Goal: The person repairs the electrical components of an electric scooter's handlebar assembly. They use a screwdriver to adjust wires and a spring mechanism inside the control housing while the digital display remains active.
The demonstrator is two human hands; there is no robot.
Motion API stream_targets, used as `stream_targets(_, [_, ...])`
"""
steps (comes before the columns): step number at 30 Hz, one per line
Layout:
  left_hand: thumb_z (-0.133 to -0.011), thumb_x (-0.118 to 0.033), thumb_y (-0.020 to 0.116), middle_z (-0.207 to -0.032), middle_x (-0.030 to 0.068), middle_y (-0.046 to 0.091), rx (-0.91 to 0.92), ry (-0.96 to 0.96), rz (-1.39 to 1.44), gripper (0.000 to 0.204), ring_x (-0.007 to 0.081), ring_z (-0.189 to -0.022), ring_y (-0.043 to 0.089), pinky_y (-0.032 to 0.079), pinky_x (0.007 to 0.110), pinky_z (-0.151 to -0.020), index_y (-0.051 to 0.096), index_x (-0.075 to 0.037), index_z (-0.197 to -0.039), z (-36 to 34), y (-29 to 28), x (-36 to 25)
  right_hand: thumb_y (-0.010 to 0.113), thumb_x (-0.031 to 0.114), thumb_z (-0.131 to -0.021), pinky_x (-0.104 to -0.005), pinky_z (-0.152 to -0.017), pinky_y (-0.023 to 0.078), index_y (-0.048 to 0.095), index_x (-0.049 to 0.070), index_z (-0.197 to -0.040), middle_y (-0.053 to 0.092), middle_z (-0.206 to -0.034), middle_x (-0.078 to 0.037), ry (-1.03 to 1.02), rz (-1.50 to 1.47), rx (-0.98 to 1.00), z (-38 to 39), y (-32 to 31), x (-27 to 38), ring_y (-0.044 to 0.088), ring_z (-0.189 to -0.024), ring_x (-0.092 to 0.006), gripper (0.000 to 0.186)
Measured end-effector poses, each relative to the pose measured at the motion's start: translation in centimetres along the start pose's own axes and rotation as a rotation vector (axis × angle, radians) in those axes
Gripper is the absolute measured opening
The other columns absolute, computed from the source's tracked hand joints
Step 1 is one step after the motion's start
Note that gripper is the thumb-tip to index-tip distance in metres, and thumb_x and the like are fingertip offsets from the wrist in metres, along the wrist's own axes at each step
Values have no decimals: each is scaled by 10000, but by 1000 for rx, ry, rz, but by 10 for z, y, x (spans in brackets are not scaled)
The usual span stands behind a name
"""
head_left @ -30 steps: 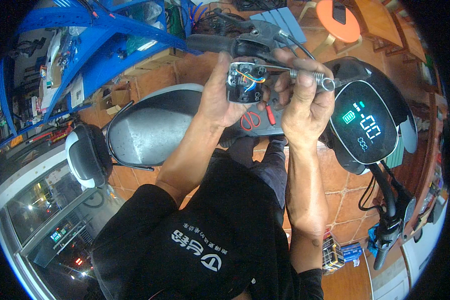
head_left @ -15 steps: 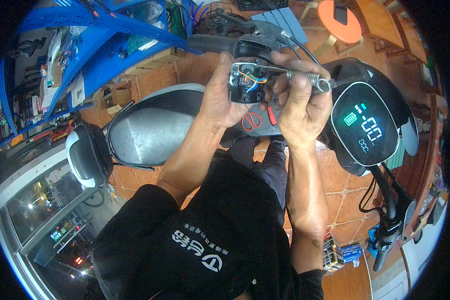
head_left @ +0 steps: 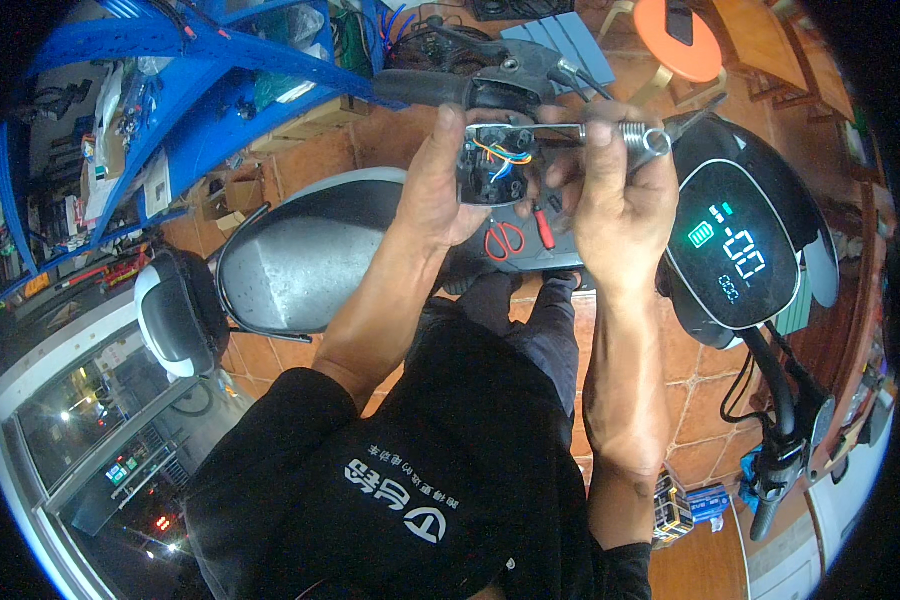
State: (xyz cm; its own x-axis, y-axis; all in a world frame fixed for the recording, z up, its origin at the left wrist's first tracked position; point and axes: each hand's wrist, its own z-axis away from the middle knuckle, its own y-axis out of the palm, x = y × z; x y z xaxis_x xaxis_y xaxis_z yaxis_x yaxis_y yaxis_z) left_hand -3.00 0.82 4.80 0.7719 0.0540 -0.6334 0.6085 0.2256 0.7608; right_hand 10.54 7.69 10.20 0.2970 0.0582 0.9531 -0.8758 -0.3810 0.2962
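My left hand point(head_left: 435, 190) is closed around an opened handlebar switch housing point(head_left: 495, 185), black with thin orange, yellow and blue wires inside. Between the fingers of my right hand point(head_left: 620, 200) is a thin metal rod tool point(head_left: 648, 141) with a coiled, spring-like end. Its shaft reaches left across the top edge of the housing; exactly where the tip touches, I cannot tell. Just beyond my hands is the scooter's handlebar grip point(head_left: 420, 90) with its brake lever and cable. Red-handled scissors point(head_left: 503, 240) and a red-handled tool point(head_left: 544, 228) lie below my hands on the scooter's footboard.
The scooter's seat point(head_left: 310, 250) stretches to the left. On the right are its lit dashboard point(head_left: 732, 245) and the other handlebar grip point(head_left: 763, 520). Blue shelving point(head_left: 190, 90) stands at the upper left. An orange stool point(head_left: 678, 40) is at the far right, small boxes point(head_left: 673, 510) at lower right.
My right hand has shifted slightly right and turned, so the tool's shaft now lies nearly level across the housing's top. My left hand and the housing have hardly moved.
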Motion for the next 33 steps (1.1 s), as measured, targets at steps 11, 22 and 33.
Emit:
stream_targets(11, [-965,-618,366,-1082,197,650,92,-32,-65,676,354,-844,661,554,443,-540,572,-39,-1246,-2,-7,-3,537,156,-1000,-253,-423,483,513,-5,-1025,683,-845,-144,128,-60,-42,-4,2,3,531,-499,-99,165])
stream_targets(22, [-963,-577,433,-1011,194,677,12,-18,46,613,311,-716,685,555,370,-515,600,-28,-1178,-1,3,0,516,133,-1006,-251,-424,481,503,-7,-1034,683,-863,-146,77,-39,-10,-2,0,3,538,-510,-100,144])
stream_targets(33, [-978,-567,397,-963,192,673,50,-37,20,606,309,-715,687,570,378,-521,595,-27,-1169,-2,-2,1,512,118,-1004,-253,-405,471,490,0,-1027,678,-843,-151,134,-13,-33,-3,1,6,541,-479,-107,122])
